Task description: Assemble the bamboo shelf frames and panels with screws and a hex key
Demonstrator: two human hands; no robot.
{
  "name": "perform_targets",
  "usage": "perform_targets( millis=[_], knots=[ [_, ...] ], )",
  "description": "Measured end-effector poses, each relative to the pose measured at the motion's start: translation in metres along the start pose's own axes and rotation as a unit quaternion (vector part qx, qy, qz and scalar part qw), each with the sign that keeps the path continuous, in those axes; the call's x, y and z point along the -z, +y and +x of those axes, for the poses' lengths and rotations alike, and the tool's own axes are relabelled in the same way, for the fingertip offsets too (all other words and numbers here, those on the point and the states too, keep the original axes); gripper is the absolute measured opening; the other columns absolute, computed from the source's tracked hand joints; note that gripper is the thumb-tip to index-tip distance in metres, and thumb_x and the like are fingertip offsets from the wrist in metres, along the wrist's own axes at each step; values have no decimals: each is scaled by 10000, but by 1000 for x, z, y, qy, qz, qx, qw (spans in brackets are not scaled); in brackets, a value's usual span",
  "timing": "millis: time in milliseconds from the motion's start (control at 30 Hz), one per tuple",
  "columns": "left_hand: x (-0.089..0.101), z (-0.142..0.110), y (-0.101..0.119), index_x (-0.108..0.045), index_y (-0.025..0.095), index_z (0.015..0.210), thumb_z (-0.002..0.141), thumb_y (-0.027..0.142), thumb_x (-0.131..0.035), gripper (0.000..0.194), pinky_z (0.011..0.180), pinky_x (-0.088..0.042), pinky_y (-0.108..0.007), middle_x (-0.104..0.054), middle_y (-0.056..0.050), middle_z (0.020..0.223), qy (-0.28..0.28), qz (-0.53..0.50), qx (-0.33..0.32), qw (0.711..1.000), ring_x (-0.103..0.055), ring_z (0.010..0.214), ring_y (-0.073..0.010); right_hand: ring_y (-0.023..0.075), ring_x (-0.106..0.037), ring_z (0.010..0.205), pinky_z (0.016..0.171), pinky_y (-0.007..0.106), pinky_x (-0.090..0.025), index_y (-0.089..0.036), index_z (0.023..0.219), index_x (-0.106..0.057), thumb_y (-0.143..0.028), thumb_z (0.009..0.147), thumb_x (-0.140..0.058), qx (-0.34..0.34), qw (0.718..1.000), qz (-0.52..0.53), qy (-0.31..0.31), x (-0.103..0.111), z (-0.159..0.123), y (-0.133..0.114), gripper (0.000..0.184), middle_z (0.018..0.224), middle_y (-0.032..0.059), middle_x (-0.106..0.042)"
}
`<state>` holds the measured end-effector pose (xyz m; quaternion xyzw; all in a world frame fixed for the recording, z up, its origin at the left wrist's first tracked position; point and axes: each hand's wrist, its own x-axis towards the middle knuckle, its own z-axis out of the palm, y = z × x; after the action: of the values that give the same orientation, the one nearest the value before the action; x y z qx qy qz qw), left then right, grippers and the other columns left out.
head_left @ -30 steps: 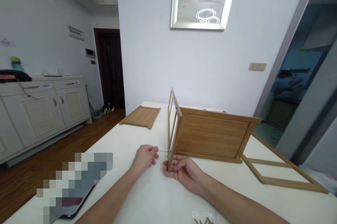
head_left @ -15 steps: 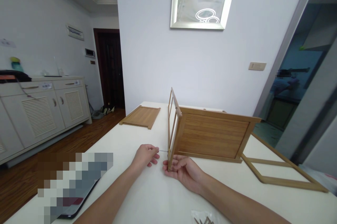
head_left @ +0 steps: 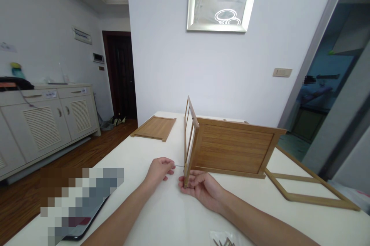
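At lower centre, the right hand (head_left: pixel 202 188) gripped the upright frame (head_left: pixel 193 150) to brace it against what seemed a thin rod (head_left: pixel 179 166) the left hand (head_left: pixel 159 171) pinched.

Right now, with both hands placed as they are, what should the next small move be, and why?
Probably a slight turn of the rod with the left hand: its fingertips pinch one end, and the other reaches the upright frame low down, where the right hand grips the near corner and could steady it.
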<state>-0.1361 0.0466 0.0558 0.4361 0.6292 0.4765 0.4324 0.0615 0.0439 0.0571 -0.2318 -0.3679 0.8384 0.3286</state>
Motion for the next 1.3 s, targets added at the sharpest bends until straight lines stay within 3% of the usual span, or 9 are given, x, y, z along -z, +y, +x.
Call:
perform_targets(
  millis=[300,733,933,1300],
  knots=[
    [0,3,-6,-618,119,1114,640,305,-743,524,488,-433,-220,-762,-128,953,20,-29,-16,999,-723,742,-208,212,-690,838,870,383,-489,-106,945,-577,15,511,-543,3,1000,8,6,-1,-1,0,453,878,109,-706],
    [1,2,-5,-706,108,866,640,482,-710,438,513,-463,-237,-742,-143,948,5,-36,-26,999,-707,756,-211,208,-687,835,868,376,-490,-107,937,-580,8,511,-549,2,1000,6,3,1,0,1,443,887,111,-703],
    [4,4,-7,-718,92,899,582,404,-770,448,527,-479,-245,-729,-116,814,12,-36,-27,999,-688,723,-202,205,-685,841,878,385,-488,-108,941,-591,7,520,-542,0,1000,2,-6,2,1,1,439,893,104,-708],
    [3,11,-16,-719,110,843,569,377,-791,389,556,-493,-264,-717,-83,756,23,-45,-56,997,-643,674,-172,213,-686,846,863,377,-486,-105,931,-594,4,521,-560,2,1000,2,-3,2,1,1,426,893,106,-704]
  ],
)
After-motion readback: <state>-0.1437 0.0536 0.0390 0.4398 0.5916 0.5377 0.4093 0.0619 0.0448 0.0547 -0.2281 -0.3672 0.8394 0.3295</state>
